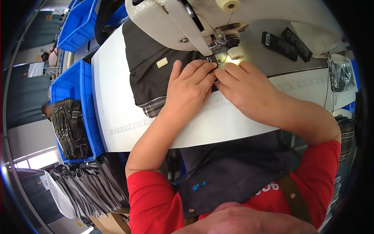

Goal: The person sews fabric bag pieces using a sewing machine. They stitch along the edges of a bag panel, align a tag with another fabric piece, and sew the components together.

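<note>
A dark garment point(146, 58) lies under the sewing machine head, with a zipper point(152, 102) and a small cream patch point(162, 62) on it. My left hand point(189, 85) rests flat on this fabric, fingers stretched toward the needle area and thumb apart. Beside it, my right hand point(249, 87) has its fingers bent and pressed together at the fabric's edge; what they pinch is hidden. A small black label point(211, 58) with white print shows just past my left fingertips. The presser foot and needle area point(219, 54) is lit and close to both hands' fingertips.
The white sewing machine point(163, 23) fills the top. Black printed tags point(279, 46) lie right of the needle; a clear plastic bag point(342, 72) is farther right. Along the left stand a blue bin point(86, 113) with plaid fabric point(70, 128) and a stack of grey pieces point(85, 187).
</note>
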A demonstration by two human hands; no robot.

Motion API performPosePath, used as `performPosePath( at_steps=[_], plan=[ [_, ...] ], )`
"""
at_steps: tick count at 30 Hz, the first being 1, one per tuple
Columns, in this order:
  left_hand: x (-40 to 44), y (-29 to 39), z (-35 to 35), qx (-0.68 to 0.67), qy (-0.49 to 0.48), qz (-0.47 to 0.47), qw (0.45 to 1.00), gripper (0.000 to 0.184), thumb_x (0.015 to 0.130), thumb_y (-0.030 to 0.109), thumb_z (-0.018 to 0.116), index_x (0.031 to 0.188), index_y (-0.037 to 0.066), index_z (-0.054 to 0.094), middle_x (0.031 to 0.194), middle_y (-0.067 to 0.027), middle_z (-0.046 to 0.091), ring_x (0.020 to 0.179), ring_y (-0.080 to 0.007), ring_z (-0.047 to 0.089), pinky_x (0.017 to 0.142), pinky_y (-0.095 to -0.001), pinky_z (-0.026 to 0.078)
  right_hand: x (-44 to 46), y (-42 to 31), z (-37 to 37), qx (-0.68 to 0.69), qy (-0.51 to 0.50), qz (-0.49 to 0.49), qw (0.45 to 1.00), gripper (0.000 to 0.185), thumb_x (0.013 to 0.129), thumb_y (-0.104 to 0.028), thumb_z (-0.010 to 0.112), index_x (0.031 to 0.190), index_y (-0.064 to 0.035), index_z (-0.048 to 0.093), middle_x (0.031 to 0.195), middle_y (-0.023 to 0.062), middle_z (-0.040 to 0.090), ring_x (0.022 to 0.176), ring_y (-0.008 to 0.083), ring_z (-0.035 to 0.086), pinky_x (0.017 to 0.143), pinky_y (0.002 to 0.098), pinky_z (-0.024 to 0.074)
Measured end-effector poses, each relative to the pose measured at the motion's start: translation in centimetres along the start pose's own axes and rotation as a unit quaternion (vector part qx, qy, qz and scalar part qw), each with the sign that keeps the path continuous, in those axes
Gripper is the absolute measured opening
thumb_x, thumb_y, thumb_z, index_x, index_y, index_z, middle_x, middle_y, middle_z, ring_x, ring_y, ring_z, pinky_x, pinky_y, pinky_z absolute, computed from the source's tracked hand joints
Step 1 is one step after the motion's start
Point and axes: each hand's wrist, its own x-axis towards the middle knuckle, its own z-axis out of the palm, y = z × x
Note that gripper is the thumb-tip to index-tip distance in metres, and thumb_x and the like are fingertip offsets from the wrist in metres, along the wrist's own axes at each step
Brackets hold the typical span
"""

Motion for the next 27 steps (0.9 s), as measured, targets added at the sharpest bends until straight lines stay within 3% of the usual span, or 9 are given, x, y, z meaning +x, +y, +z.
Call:
performPosePath(
  at_steps=[2, 4, 7, 10, 13, 19, 20, 22, 27],
  plan=[
    [-0.4, 0.0, 0.0, 0.004, -0.008, -0.008, 1.0, 0.038, 0.073, 0.012, 0.079, 0.111, 0.012, 0.074, 0.116, 0.0056, 0.07, 0.11, -0.0153, 0.061, 0.095, -0.0431, 0.043, 0.1, -0.2, -0.2, -0.029, 0.017, -0.008, 0.999, 0.016, 0.082, -0.012, 0.068, 0.094, -0.004, 0.074, 0.101, 0.0027, 0.061, 0.098, 0.0194, 0.054, 0.078, 0.0315, 0.0435],
    [-0.6, 0.1, -0.1, 0.007, -0.016, -0.017, 1.0, 0.04, 0.074, 0.012, 0.079, 0.114, 0.013, 0.074, 0.118, 0.0061, 0.07, 0.111, -0.0144, 0.061, 0.096, -0.0433, 0.042, 0.1, -0.2, -0.4, 0.012, -0.012, 0.002, 1.0, 0.023, 0.085, -0.009, 0.066, 0.105, 0.0004, 0.074, 0.098, 0.0046, 0.063, 0.094, 0.02, 0.057, 0.077, 0.0331, 0.0457],
    [-0.5, 0.4, -0.2, 0.012, -0.019, -0.02, 1.0, 0.041, 0.074, 0.013, 0.078, 0.115, 0.012, 0.074, 0.118, 0.006, 0.07, 0.11, -0.0151, 0.061, 0.096, -0.0436, 0.043, -0.1, -0.3, -0.2, -0.005, -0.025, -0.011, 1.0, 0.023, 0.084, -0.008, 0.067, 0.104, 0.0008, 0.074, 0.097, 0.0045, 0.063, 0.092, 0.0203, 0.057, 0.077, 0.0331, 0.0456],
    [-0.5, 0.4, -0.2, -0.012, -0.01, -0.041, 0.999, 0.032, 0.078, 0.008, 0.077, 0.11, 0.013, 0.075, 0.115, 0.007, 0.073, 0.102, -0.016, 0.064, 0.091, -0.041, 0.045, 0.0, -0.3, -0.4, 0.001, -0.035, -0.009, 0.999, 0.025, 0.083, -0.008, 0.067, 0.106, 0.0006, 0.074, 0.096, 0.0049, 0.063, 0.092, 0.0207, 0.058, 0.077, 0.0335, 0.0458],
    [-0.5, 0.0, 0.2, -0.01, -0.022, -0.034, 0.999, 0.042, 0.075, 0.013, 0.077, 0.117, 0.01, 0.075, 0.119, 0.0048, 0.07, 0.108, -0.0164, 0.061, 0.098, -0.0445, 0.043, 0.2, -0.1, 0.2, 0.0, -0.031, 0.012, 0.999, 0.026, 0.084, -0.009, 0.067, 0.107, -0.0001, 0.074, 0.098, 0.0052, 0.064, 0.094, 0.0209, 0.059, 0.079, 0.0338, 0.0472],
    [0.2, -0.9, 1.3, -0.017, 0.015, -0.041, 0.999, 0.039, 0.077, 0.012, 0.075, 0.116, 0.008, 0.075, 0.12, 0.0017, 0.071, 0.11, -0.018, 0.061, 0.099, -0.0404, 0.044, 0.8, 0.8, 0.9, -0.03, -0.012, 0.021, 0.999, 0.029, 0.083, -0.009, 0.067, 0.11, -0.0005, 0.074, 0.106, 0.0059, 0.067, 0.099, 0.021, 0.062, 0.082, 0.0341, 0.0503],
    [0.3, -0.9, 1.2, -0.02, 0.026, -0.045, 0.998, 0.034, 0.081, 0.009, 0.075, 0.115, 0.008, 0.075, 0.117, 0.0006, 0.072, 0.108, -0.0193, 0.063, 0.094, -0.0381, 0.046, 0.9, 0.9, 1.1, -0.03, -0.012, 0.02, 0.999, 0.029, 0.083, -0.009, 0.067, 0.11, -0.0005, 0.074, 0.106, 0.0059, 0.067, 0.099, 0.021, 0.062, 0.082, 0.0341, 0.0503],
    [0.5, -0.9, 1.1, -0.022, 0.038, -0.051, 0.998, 0.03, 0.084, 0.007, 0.075, 0.114, 0.009, 0.076, 0.115, -0.0005, 0.073, 0.107, -0.0205, 0.065, 0.09, -0.0359, 0.048, 0.9, 1.1, 1.8, -0.03, 0.056, 0.01, 0.998, 0.018, 0.079, -0.012, 0.067, 0.094, -0.0033, 0.071, 0.093, 0.0045, 0.062, 0.092, 0.0194, 0.059, 0.077, 0.0339, 0.0478],
    [0.4, -1.3, 1.2, -0.003, 0.024, -0.046, 0.999, 0.029, 0.084, 0.007, 0.075, 0.113, 0.009, 0.076, 0.113, 0.0003, 0.074, 0.104, -0.0199, 0.066, 0.088, -0.0348, 0.048, 1.1, 1.4, 2.3, -0.015, 0.071, 0.013, 0.997, 0.02, 0.081, -0.011, 0.067, 0.098, -0.0024, 0.072, 0.093, 0.0044, 0.062, 0.091, 0.0192, 0.06, 0.077, 0.0341, 0.0482]
  ],
)
